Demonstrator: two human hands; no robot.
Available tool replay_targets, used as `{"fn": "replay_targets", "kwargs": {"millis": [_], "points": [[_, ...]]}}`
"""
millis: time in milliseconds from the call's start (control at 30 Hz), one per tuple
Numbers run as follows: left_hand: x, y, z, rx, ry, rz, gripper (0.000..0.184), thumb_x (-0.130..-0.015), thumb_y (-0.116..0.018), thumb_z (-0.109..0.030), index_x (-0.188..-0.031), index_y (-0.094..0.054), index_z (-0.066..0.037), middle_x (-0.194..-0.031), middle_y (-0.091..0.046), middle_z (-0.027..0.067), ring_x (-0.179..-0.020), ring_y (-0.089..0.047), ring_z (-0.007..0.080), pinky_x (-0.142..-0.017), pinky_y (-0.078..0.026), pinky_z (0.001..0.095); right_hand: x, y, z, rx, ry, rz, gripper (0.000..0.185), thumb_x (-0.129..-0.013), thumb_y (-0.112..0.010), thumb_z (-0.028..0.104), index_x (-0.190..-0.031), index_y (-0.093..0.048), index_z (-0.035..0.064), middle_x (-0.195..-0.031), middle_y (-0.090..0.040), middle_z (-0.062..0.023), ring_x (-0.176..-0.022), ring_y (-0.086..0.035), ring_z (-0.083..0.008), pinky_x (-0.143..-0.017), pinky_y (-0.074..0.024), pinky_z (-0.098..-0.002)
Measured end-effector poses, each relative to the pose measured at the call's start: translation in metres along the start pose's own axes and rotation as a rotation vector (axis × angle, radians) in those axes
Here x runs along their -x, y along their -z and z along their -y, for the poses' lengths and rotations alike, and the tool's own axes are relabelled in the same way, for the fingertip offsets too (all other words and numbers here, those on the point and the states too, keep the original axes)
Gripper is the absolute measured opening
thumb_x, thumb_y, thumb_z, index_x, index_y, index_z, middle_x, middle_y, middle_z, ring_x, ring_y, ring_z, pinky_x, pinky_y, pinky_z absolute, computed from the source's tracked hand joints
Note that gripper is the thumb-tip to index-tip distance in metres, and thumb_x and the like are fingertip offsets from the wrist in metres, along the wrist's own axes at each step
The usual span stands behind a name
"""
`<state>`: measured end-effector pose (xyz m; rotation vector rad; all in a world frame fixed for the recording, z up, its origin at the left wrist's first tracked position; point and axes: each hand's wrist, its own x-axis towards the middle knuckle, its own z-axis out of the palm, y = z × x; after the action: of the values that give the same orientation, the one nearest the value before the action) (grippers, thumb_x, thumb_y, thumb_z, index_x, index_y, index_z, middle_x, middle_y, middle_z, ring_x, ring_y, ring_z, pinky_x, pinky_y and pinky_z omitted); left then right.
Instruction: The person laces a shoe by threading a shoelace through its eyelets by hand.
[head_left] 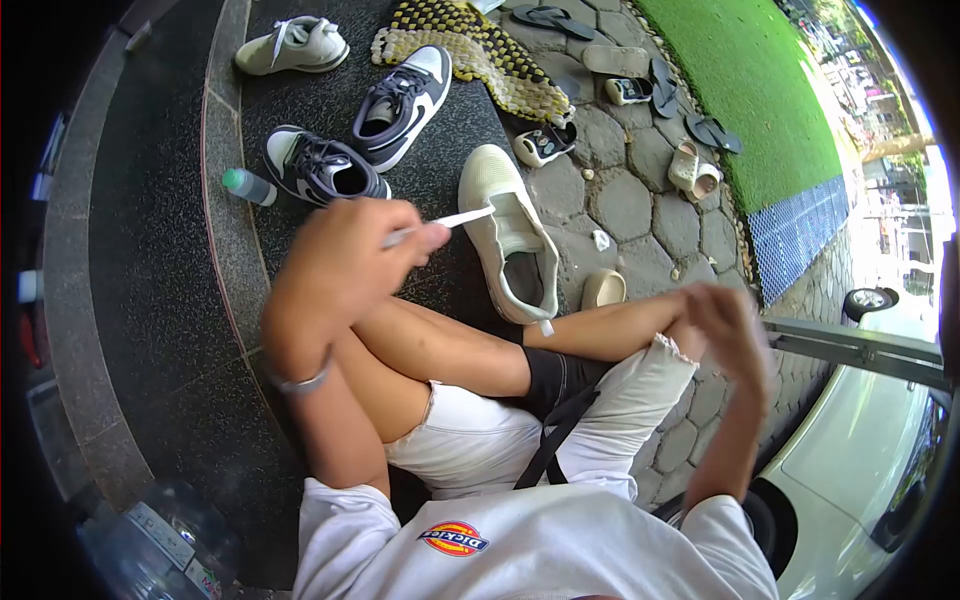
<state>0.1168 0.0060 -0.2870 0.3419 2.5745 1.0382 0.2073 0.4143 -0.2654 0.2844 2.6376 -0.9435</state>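
My left hand [350,260] is closed around a thin white stick-shaped tool [463,218]. The tool's far end overlaps the tongue area of a white shoe [480,225] in the view; I cannot tell whether they touch. This shoe has no laces in it and stands with its toe away from me, just beyond my crossed legs. My right hand [725,325] is raised near my right knee, away from the shoe. Motion blurs its fingers, so their position is unclear, and no object shows in it.
Dark-and-white sneakers [405,105], another white shoe [292,46] and a green-capped bottle [249,187] are on the dark step. Beyond lie a woven mat [470,50] and several sandals [613,60]. A white car [860,450] stands at right, large clear bottles [160,545] at lower left.
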Motion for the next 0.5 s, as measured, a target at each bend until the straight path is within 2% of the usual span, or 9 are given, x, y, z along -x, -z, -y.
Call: {"fn": "replay_targets", "kwargs": {"millis": [100,167,233,333,367,400,467,500], "points": [[0.024,0.056,-0.047,-0.062,-0.057,-0.108,0.036,-0.093,-0.074,-0.033,-0.081,-0.071,0.0,-0.066,-0.063,0.017,-0.059,-0.062,0.0284,-0.061,-0.047,0.041,0.017,0.077,0.029,0.021,0.186,-0.173,0.038,-0.105,-0.061,0.028,-0.082,-0.068,-0.0015,-0.065,-0.058,-0.0002,-0.062,-0.051,-0.0066,-0.058,-0.0405,-0.0262],[0.033,0.095,-0.082,-0.182,-0.141,-0.079,0.03,-0.097,-0.071,-0.024,-0.081,-0.067,0.001,-0.065,-0.06,0.0027,-0.065,-0.056,0.0072,-0.059,-0.042,0.0302,0.021,0.113,0.06,0.127,0.303,-0.188,0.04,-0.105,-0.061,0.029,-0.076,-0.063,0.0014,-0.062,-0.052,0.0018,-0.059,-0.047,-0.006,-0.055,-0.0362,-0.0268],[0.032,0.116,-0.094,-0.252,-0.36,-0.263,0.03,-0.097,-0.069,-0.025,-0.081,-0.066,0.0,-0.069,-0.062,0.0023,-0.068,-0.056,0.0074,-0.062,-0.043,0.0291,0.025,0.143,0.099,0.298,0.317,-0.154,0.041,-0.104,-0.063,0.031,-0.073,-0.061,0.0034,-0.061,-0.051,0.0016,-0.06,-0.047,-0.0054,-0.055,-0.035,-0.0271],[0.027,0.156,-0.158,-0.502,-0.34,-0.118,0.033,-0.099,-0.067,-0.028,-0.08,-0.066,-0.001,-0.072,-0.062,0.0027,-0.07,-0.058,0.0113,-0.067,-0.045,0.0297,0.012,0.148,0.144,0.399,0.529,-0.211,0.048,-0.101,-0.065,0.04,-0.069,-0.056,0.006,-0.06,-0.047,0.0023,-0.057,-0.043,-0.0073,-0.056,-0.033,-0.028],[0.036,0.147,-0.18,-0.621,-0.358,-0.257,0.032,-0.1,-0.065,-0.029,-0.085,-0.068,-0.001,-0.069,-0.061,0.0018,-0.065,-0.057,0.0116,-0.062,-0.046,0.0304,0.001,0.139,0.154,0.212,0.655,-0.169,0.048,-0.101,-0.064,0.041,-0.071,-0.056,0.0058,-0.066,-0.05,0.0015,-0.063,-0.044,-0.0075,-0.061,-0.0349,-0.0292],[0.049,0.135,-0.203,-0.74,-0.375,-0.402,0.033,-0.1,-0.064,-0.031,-0.091,-0.07,0.0,-0.067,-0.06,0.0009,-0.06,-0.056,0.0119,-0.058,-0.046,0.031,-0.015,0.137,0.166,0.157,0.839,-0.098,0.046,-0.102,-0.063,0.043,-0.076,-0.059,0.0049,-0.072,-0.05,0.0004,-0.07,-0.045,-0.0082,-0.066,-0.0358,-0.03],[0.057,0.137,-0.226,-0.726,-0.477,-0.446,0.033,-0.099,-0.064,-0.03,-0.093,-0.073,0.0,-0.066,-0.062,0.0021,-0.059,-0.059,0.0138,-0.057,-0.048,0.0331,-0.044,0.108,0.176,-0.293,0.877,-0.08,0.044,-0.104,-0.059,0.042,-0.104,-0.073,0.0006,-0.103,-0.074,-0.0113,-0.089,-0.065,-0.0176,-0.09,-0.0504,-0.0305],[0.048,0.153,-0.232,-0.597,-0.557,-0.342,0.031,-0.097,-0.065,-0.028,-0.091,-0.075,0.0,-0.068,-0.066,0.0042,-0.062,-0.062,0.0155,-0.061,-0.05,0.0346,-0.07,0.109,0.175,-0.465,0.872,0.227,0.043,-0.106,-0.056,0.04,-0.114,-0.072,0.0012,-0.123,-0.073,-0.0173,-0.096,-0.07,-0.0228,-0.099,-0.0519,-0.0325]]}}
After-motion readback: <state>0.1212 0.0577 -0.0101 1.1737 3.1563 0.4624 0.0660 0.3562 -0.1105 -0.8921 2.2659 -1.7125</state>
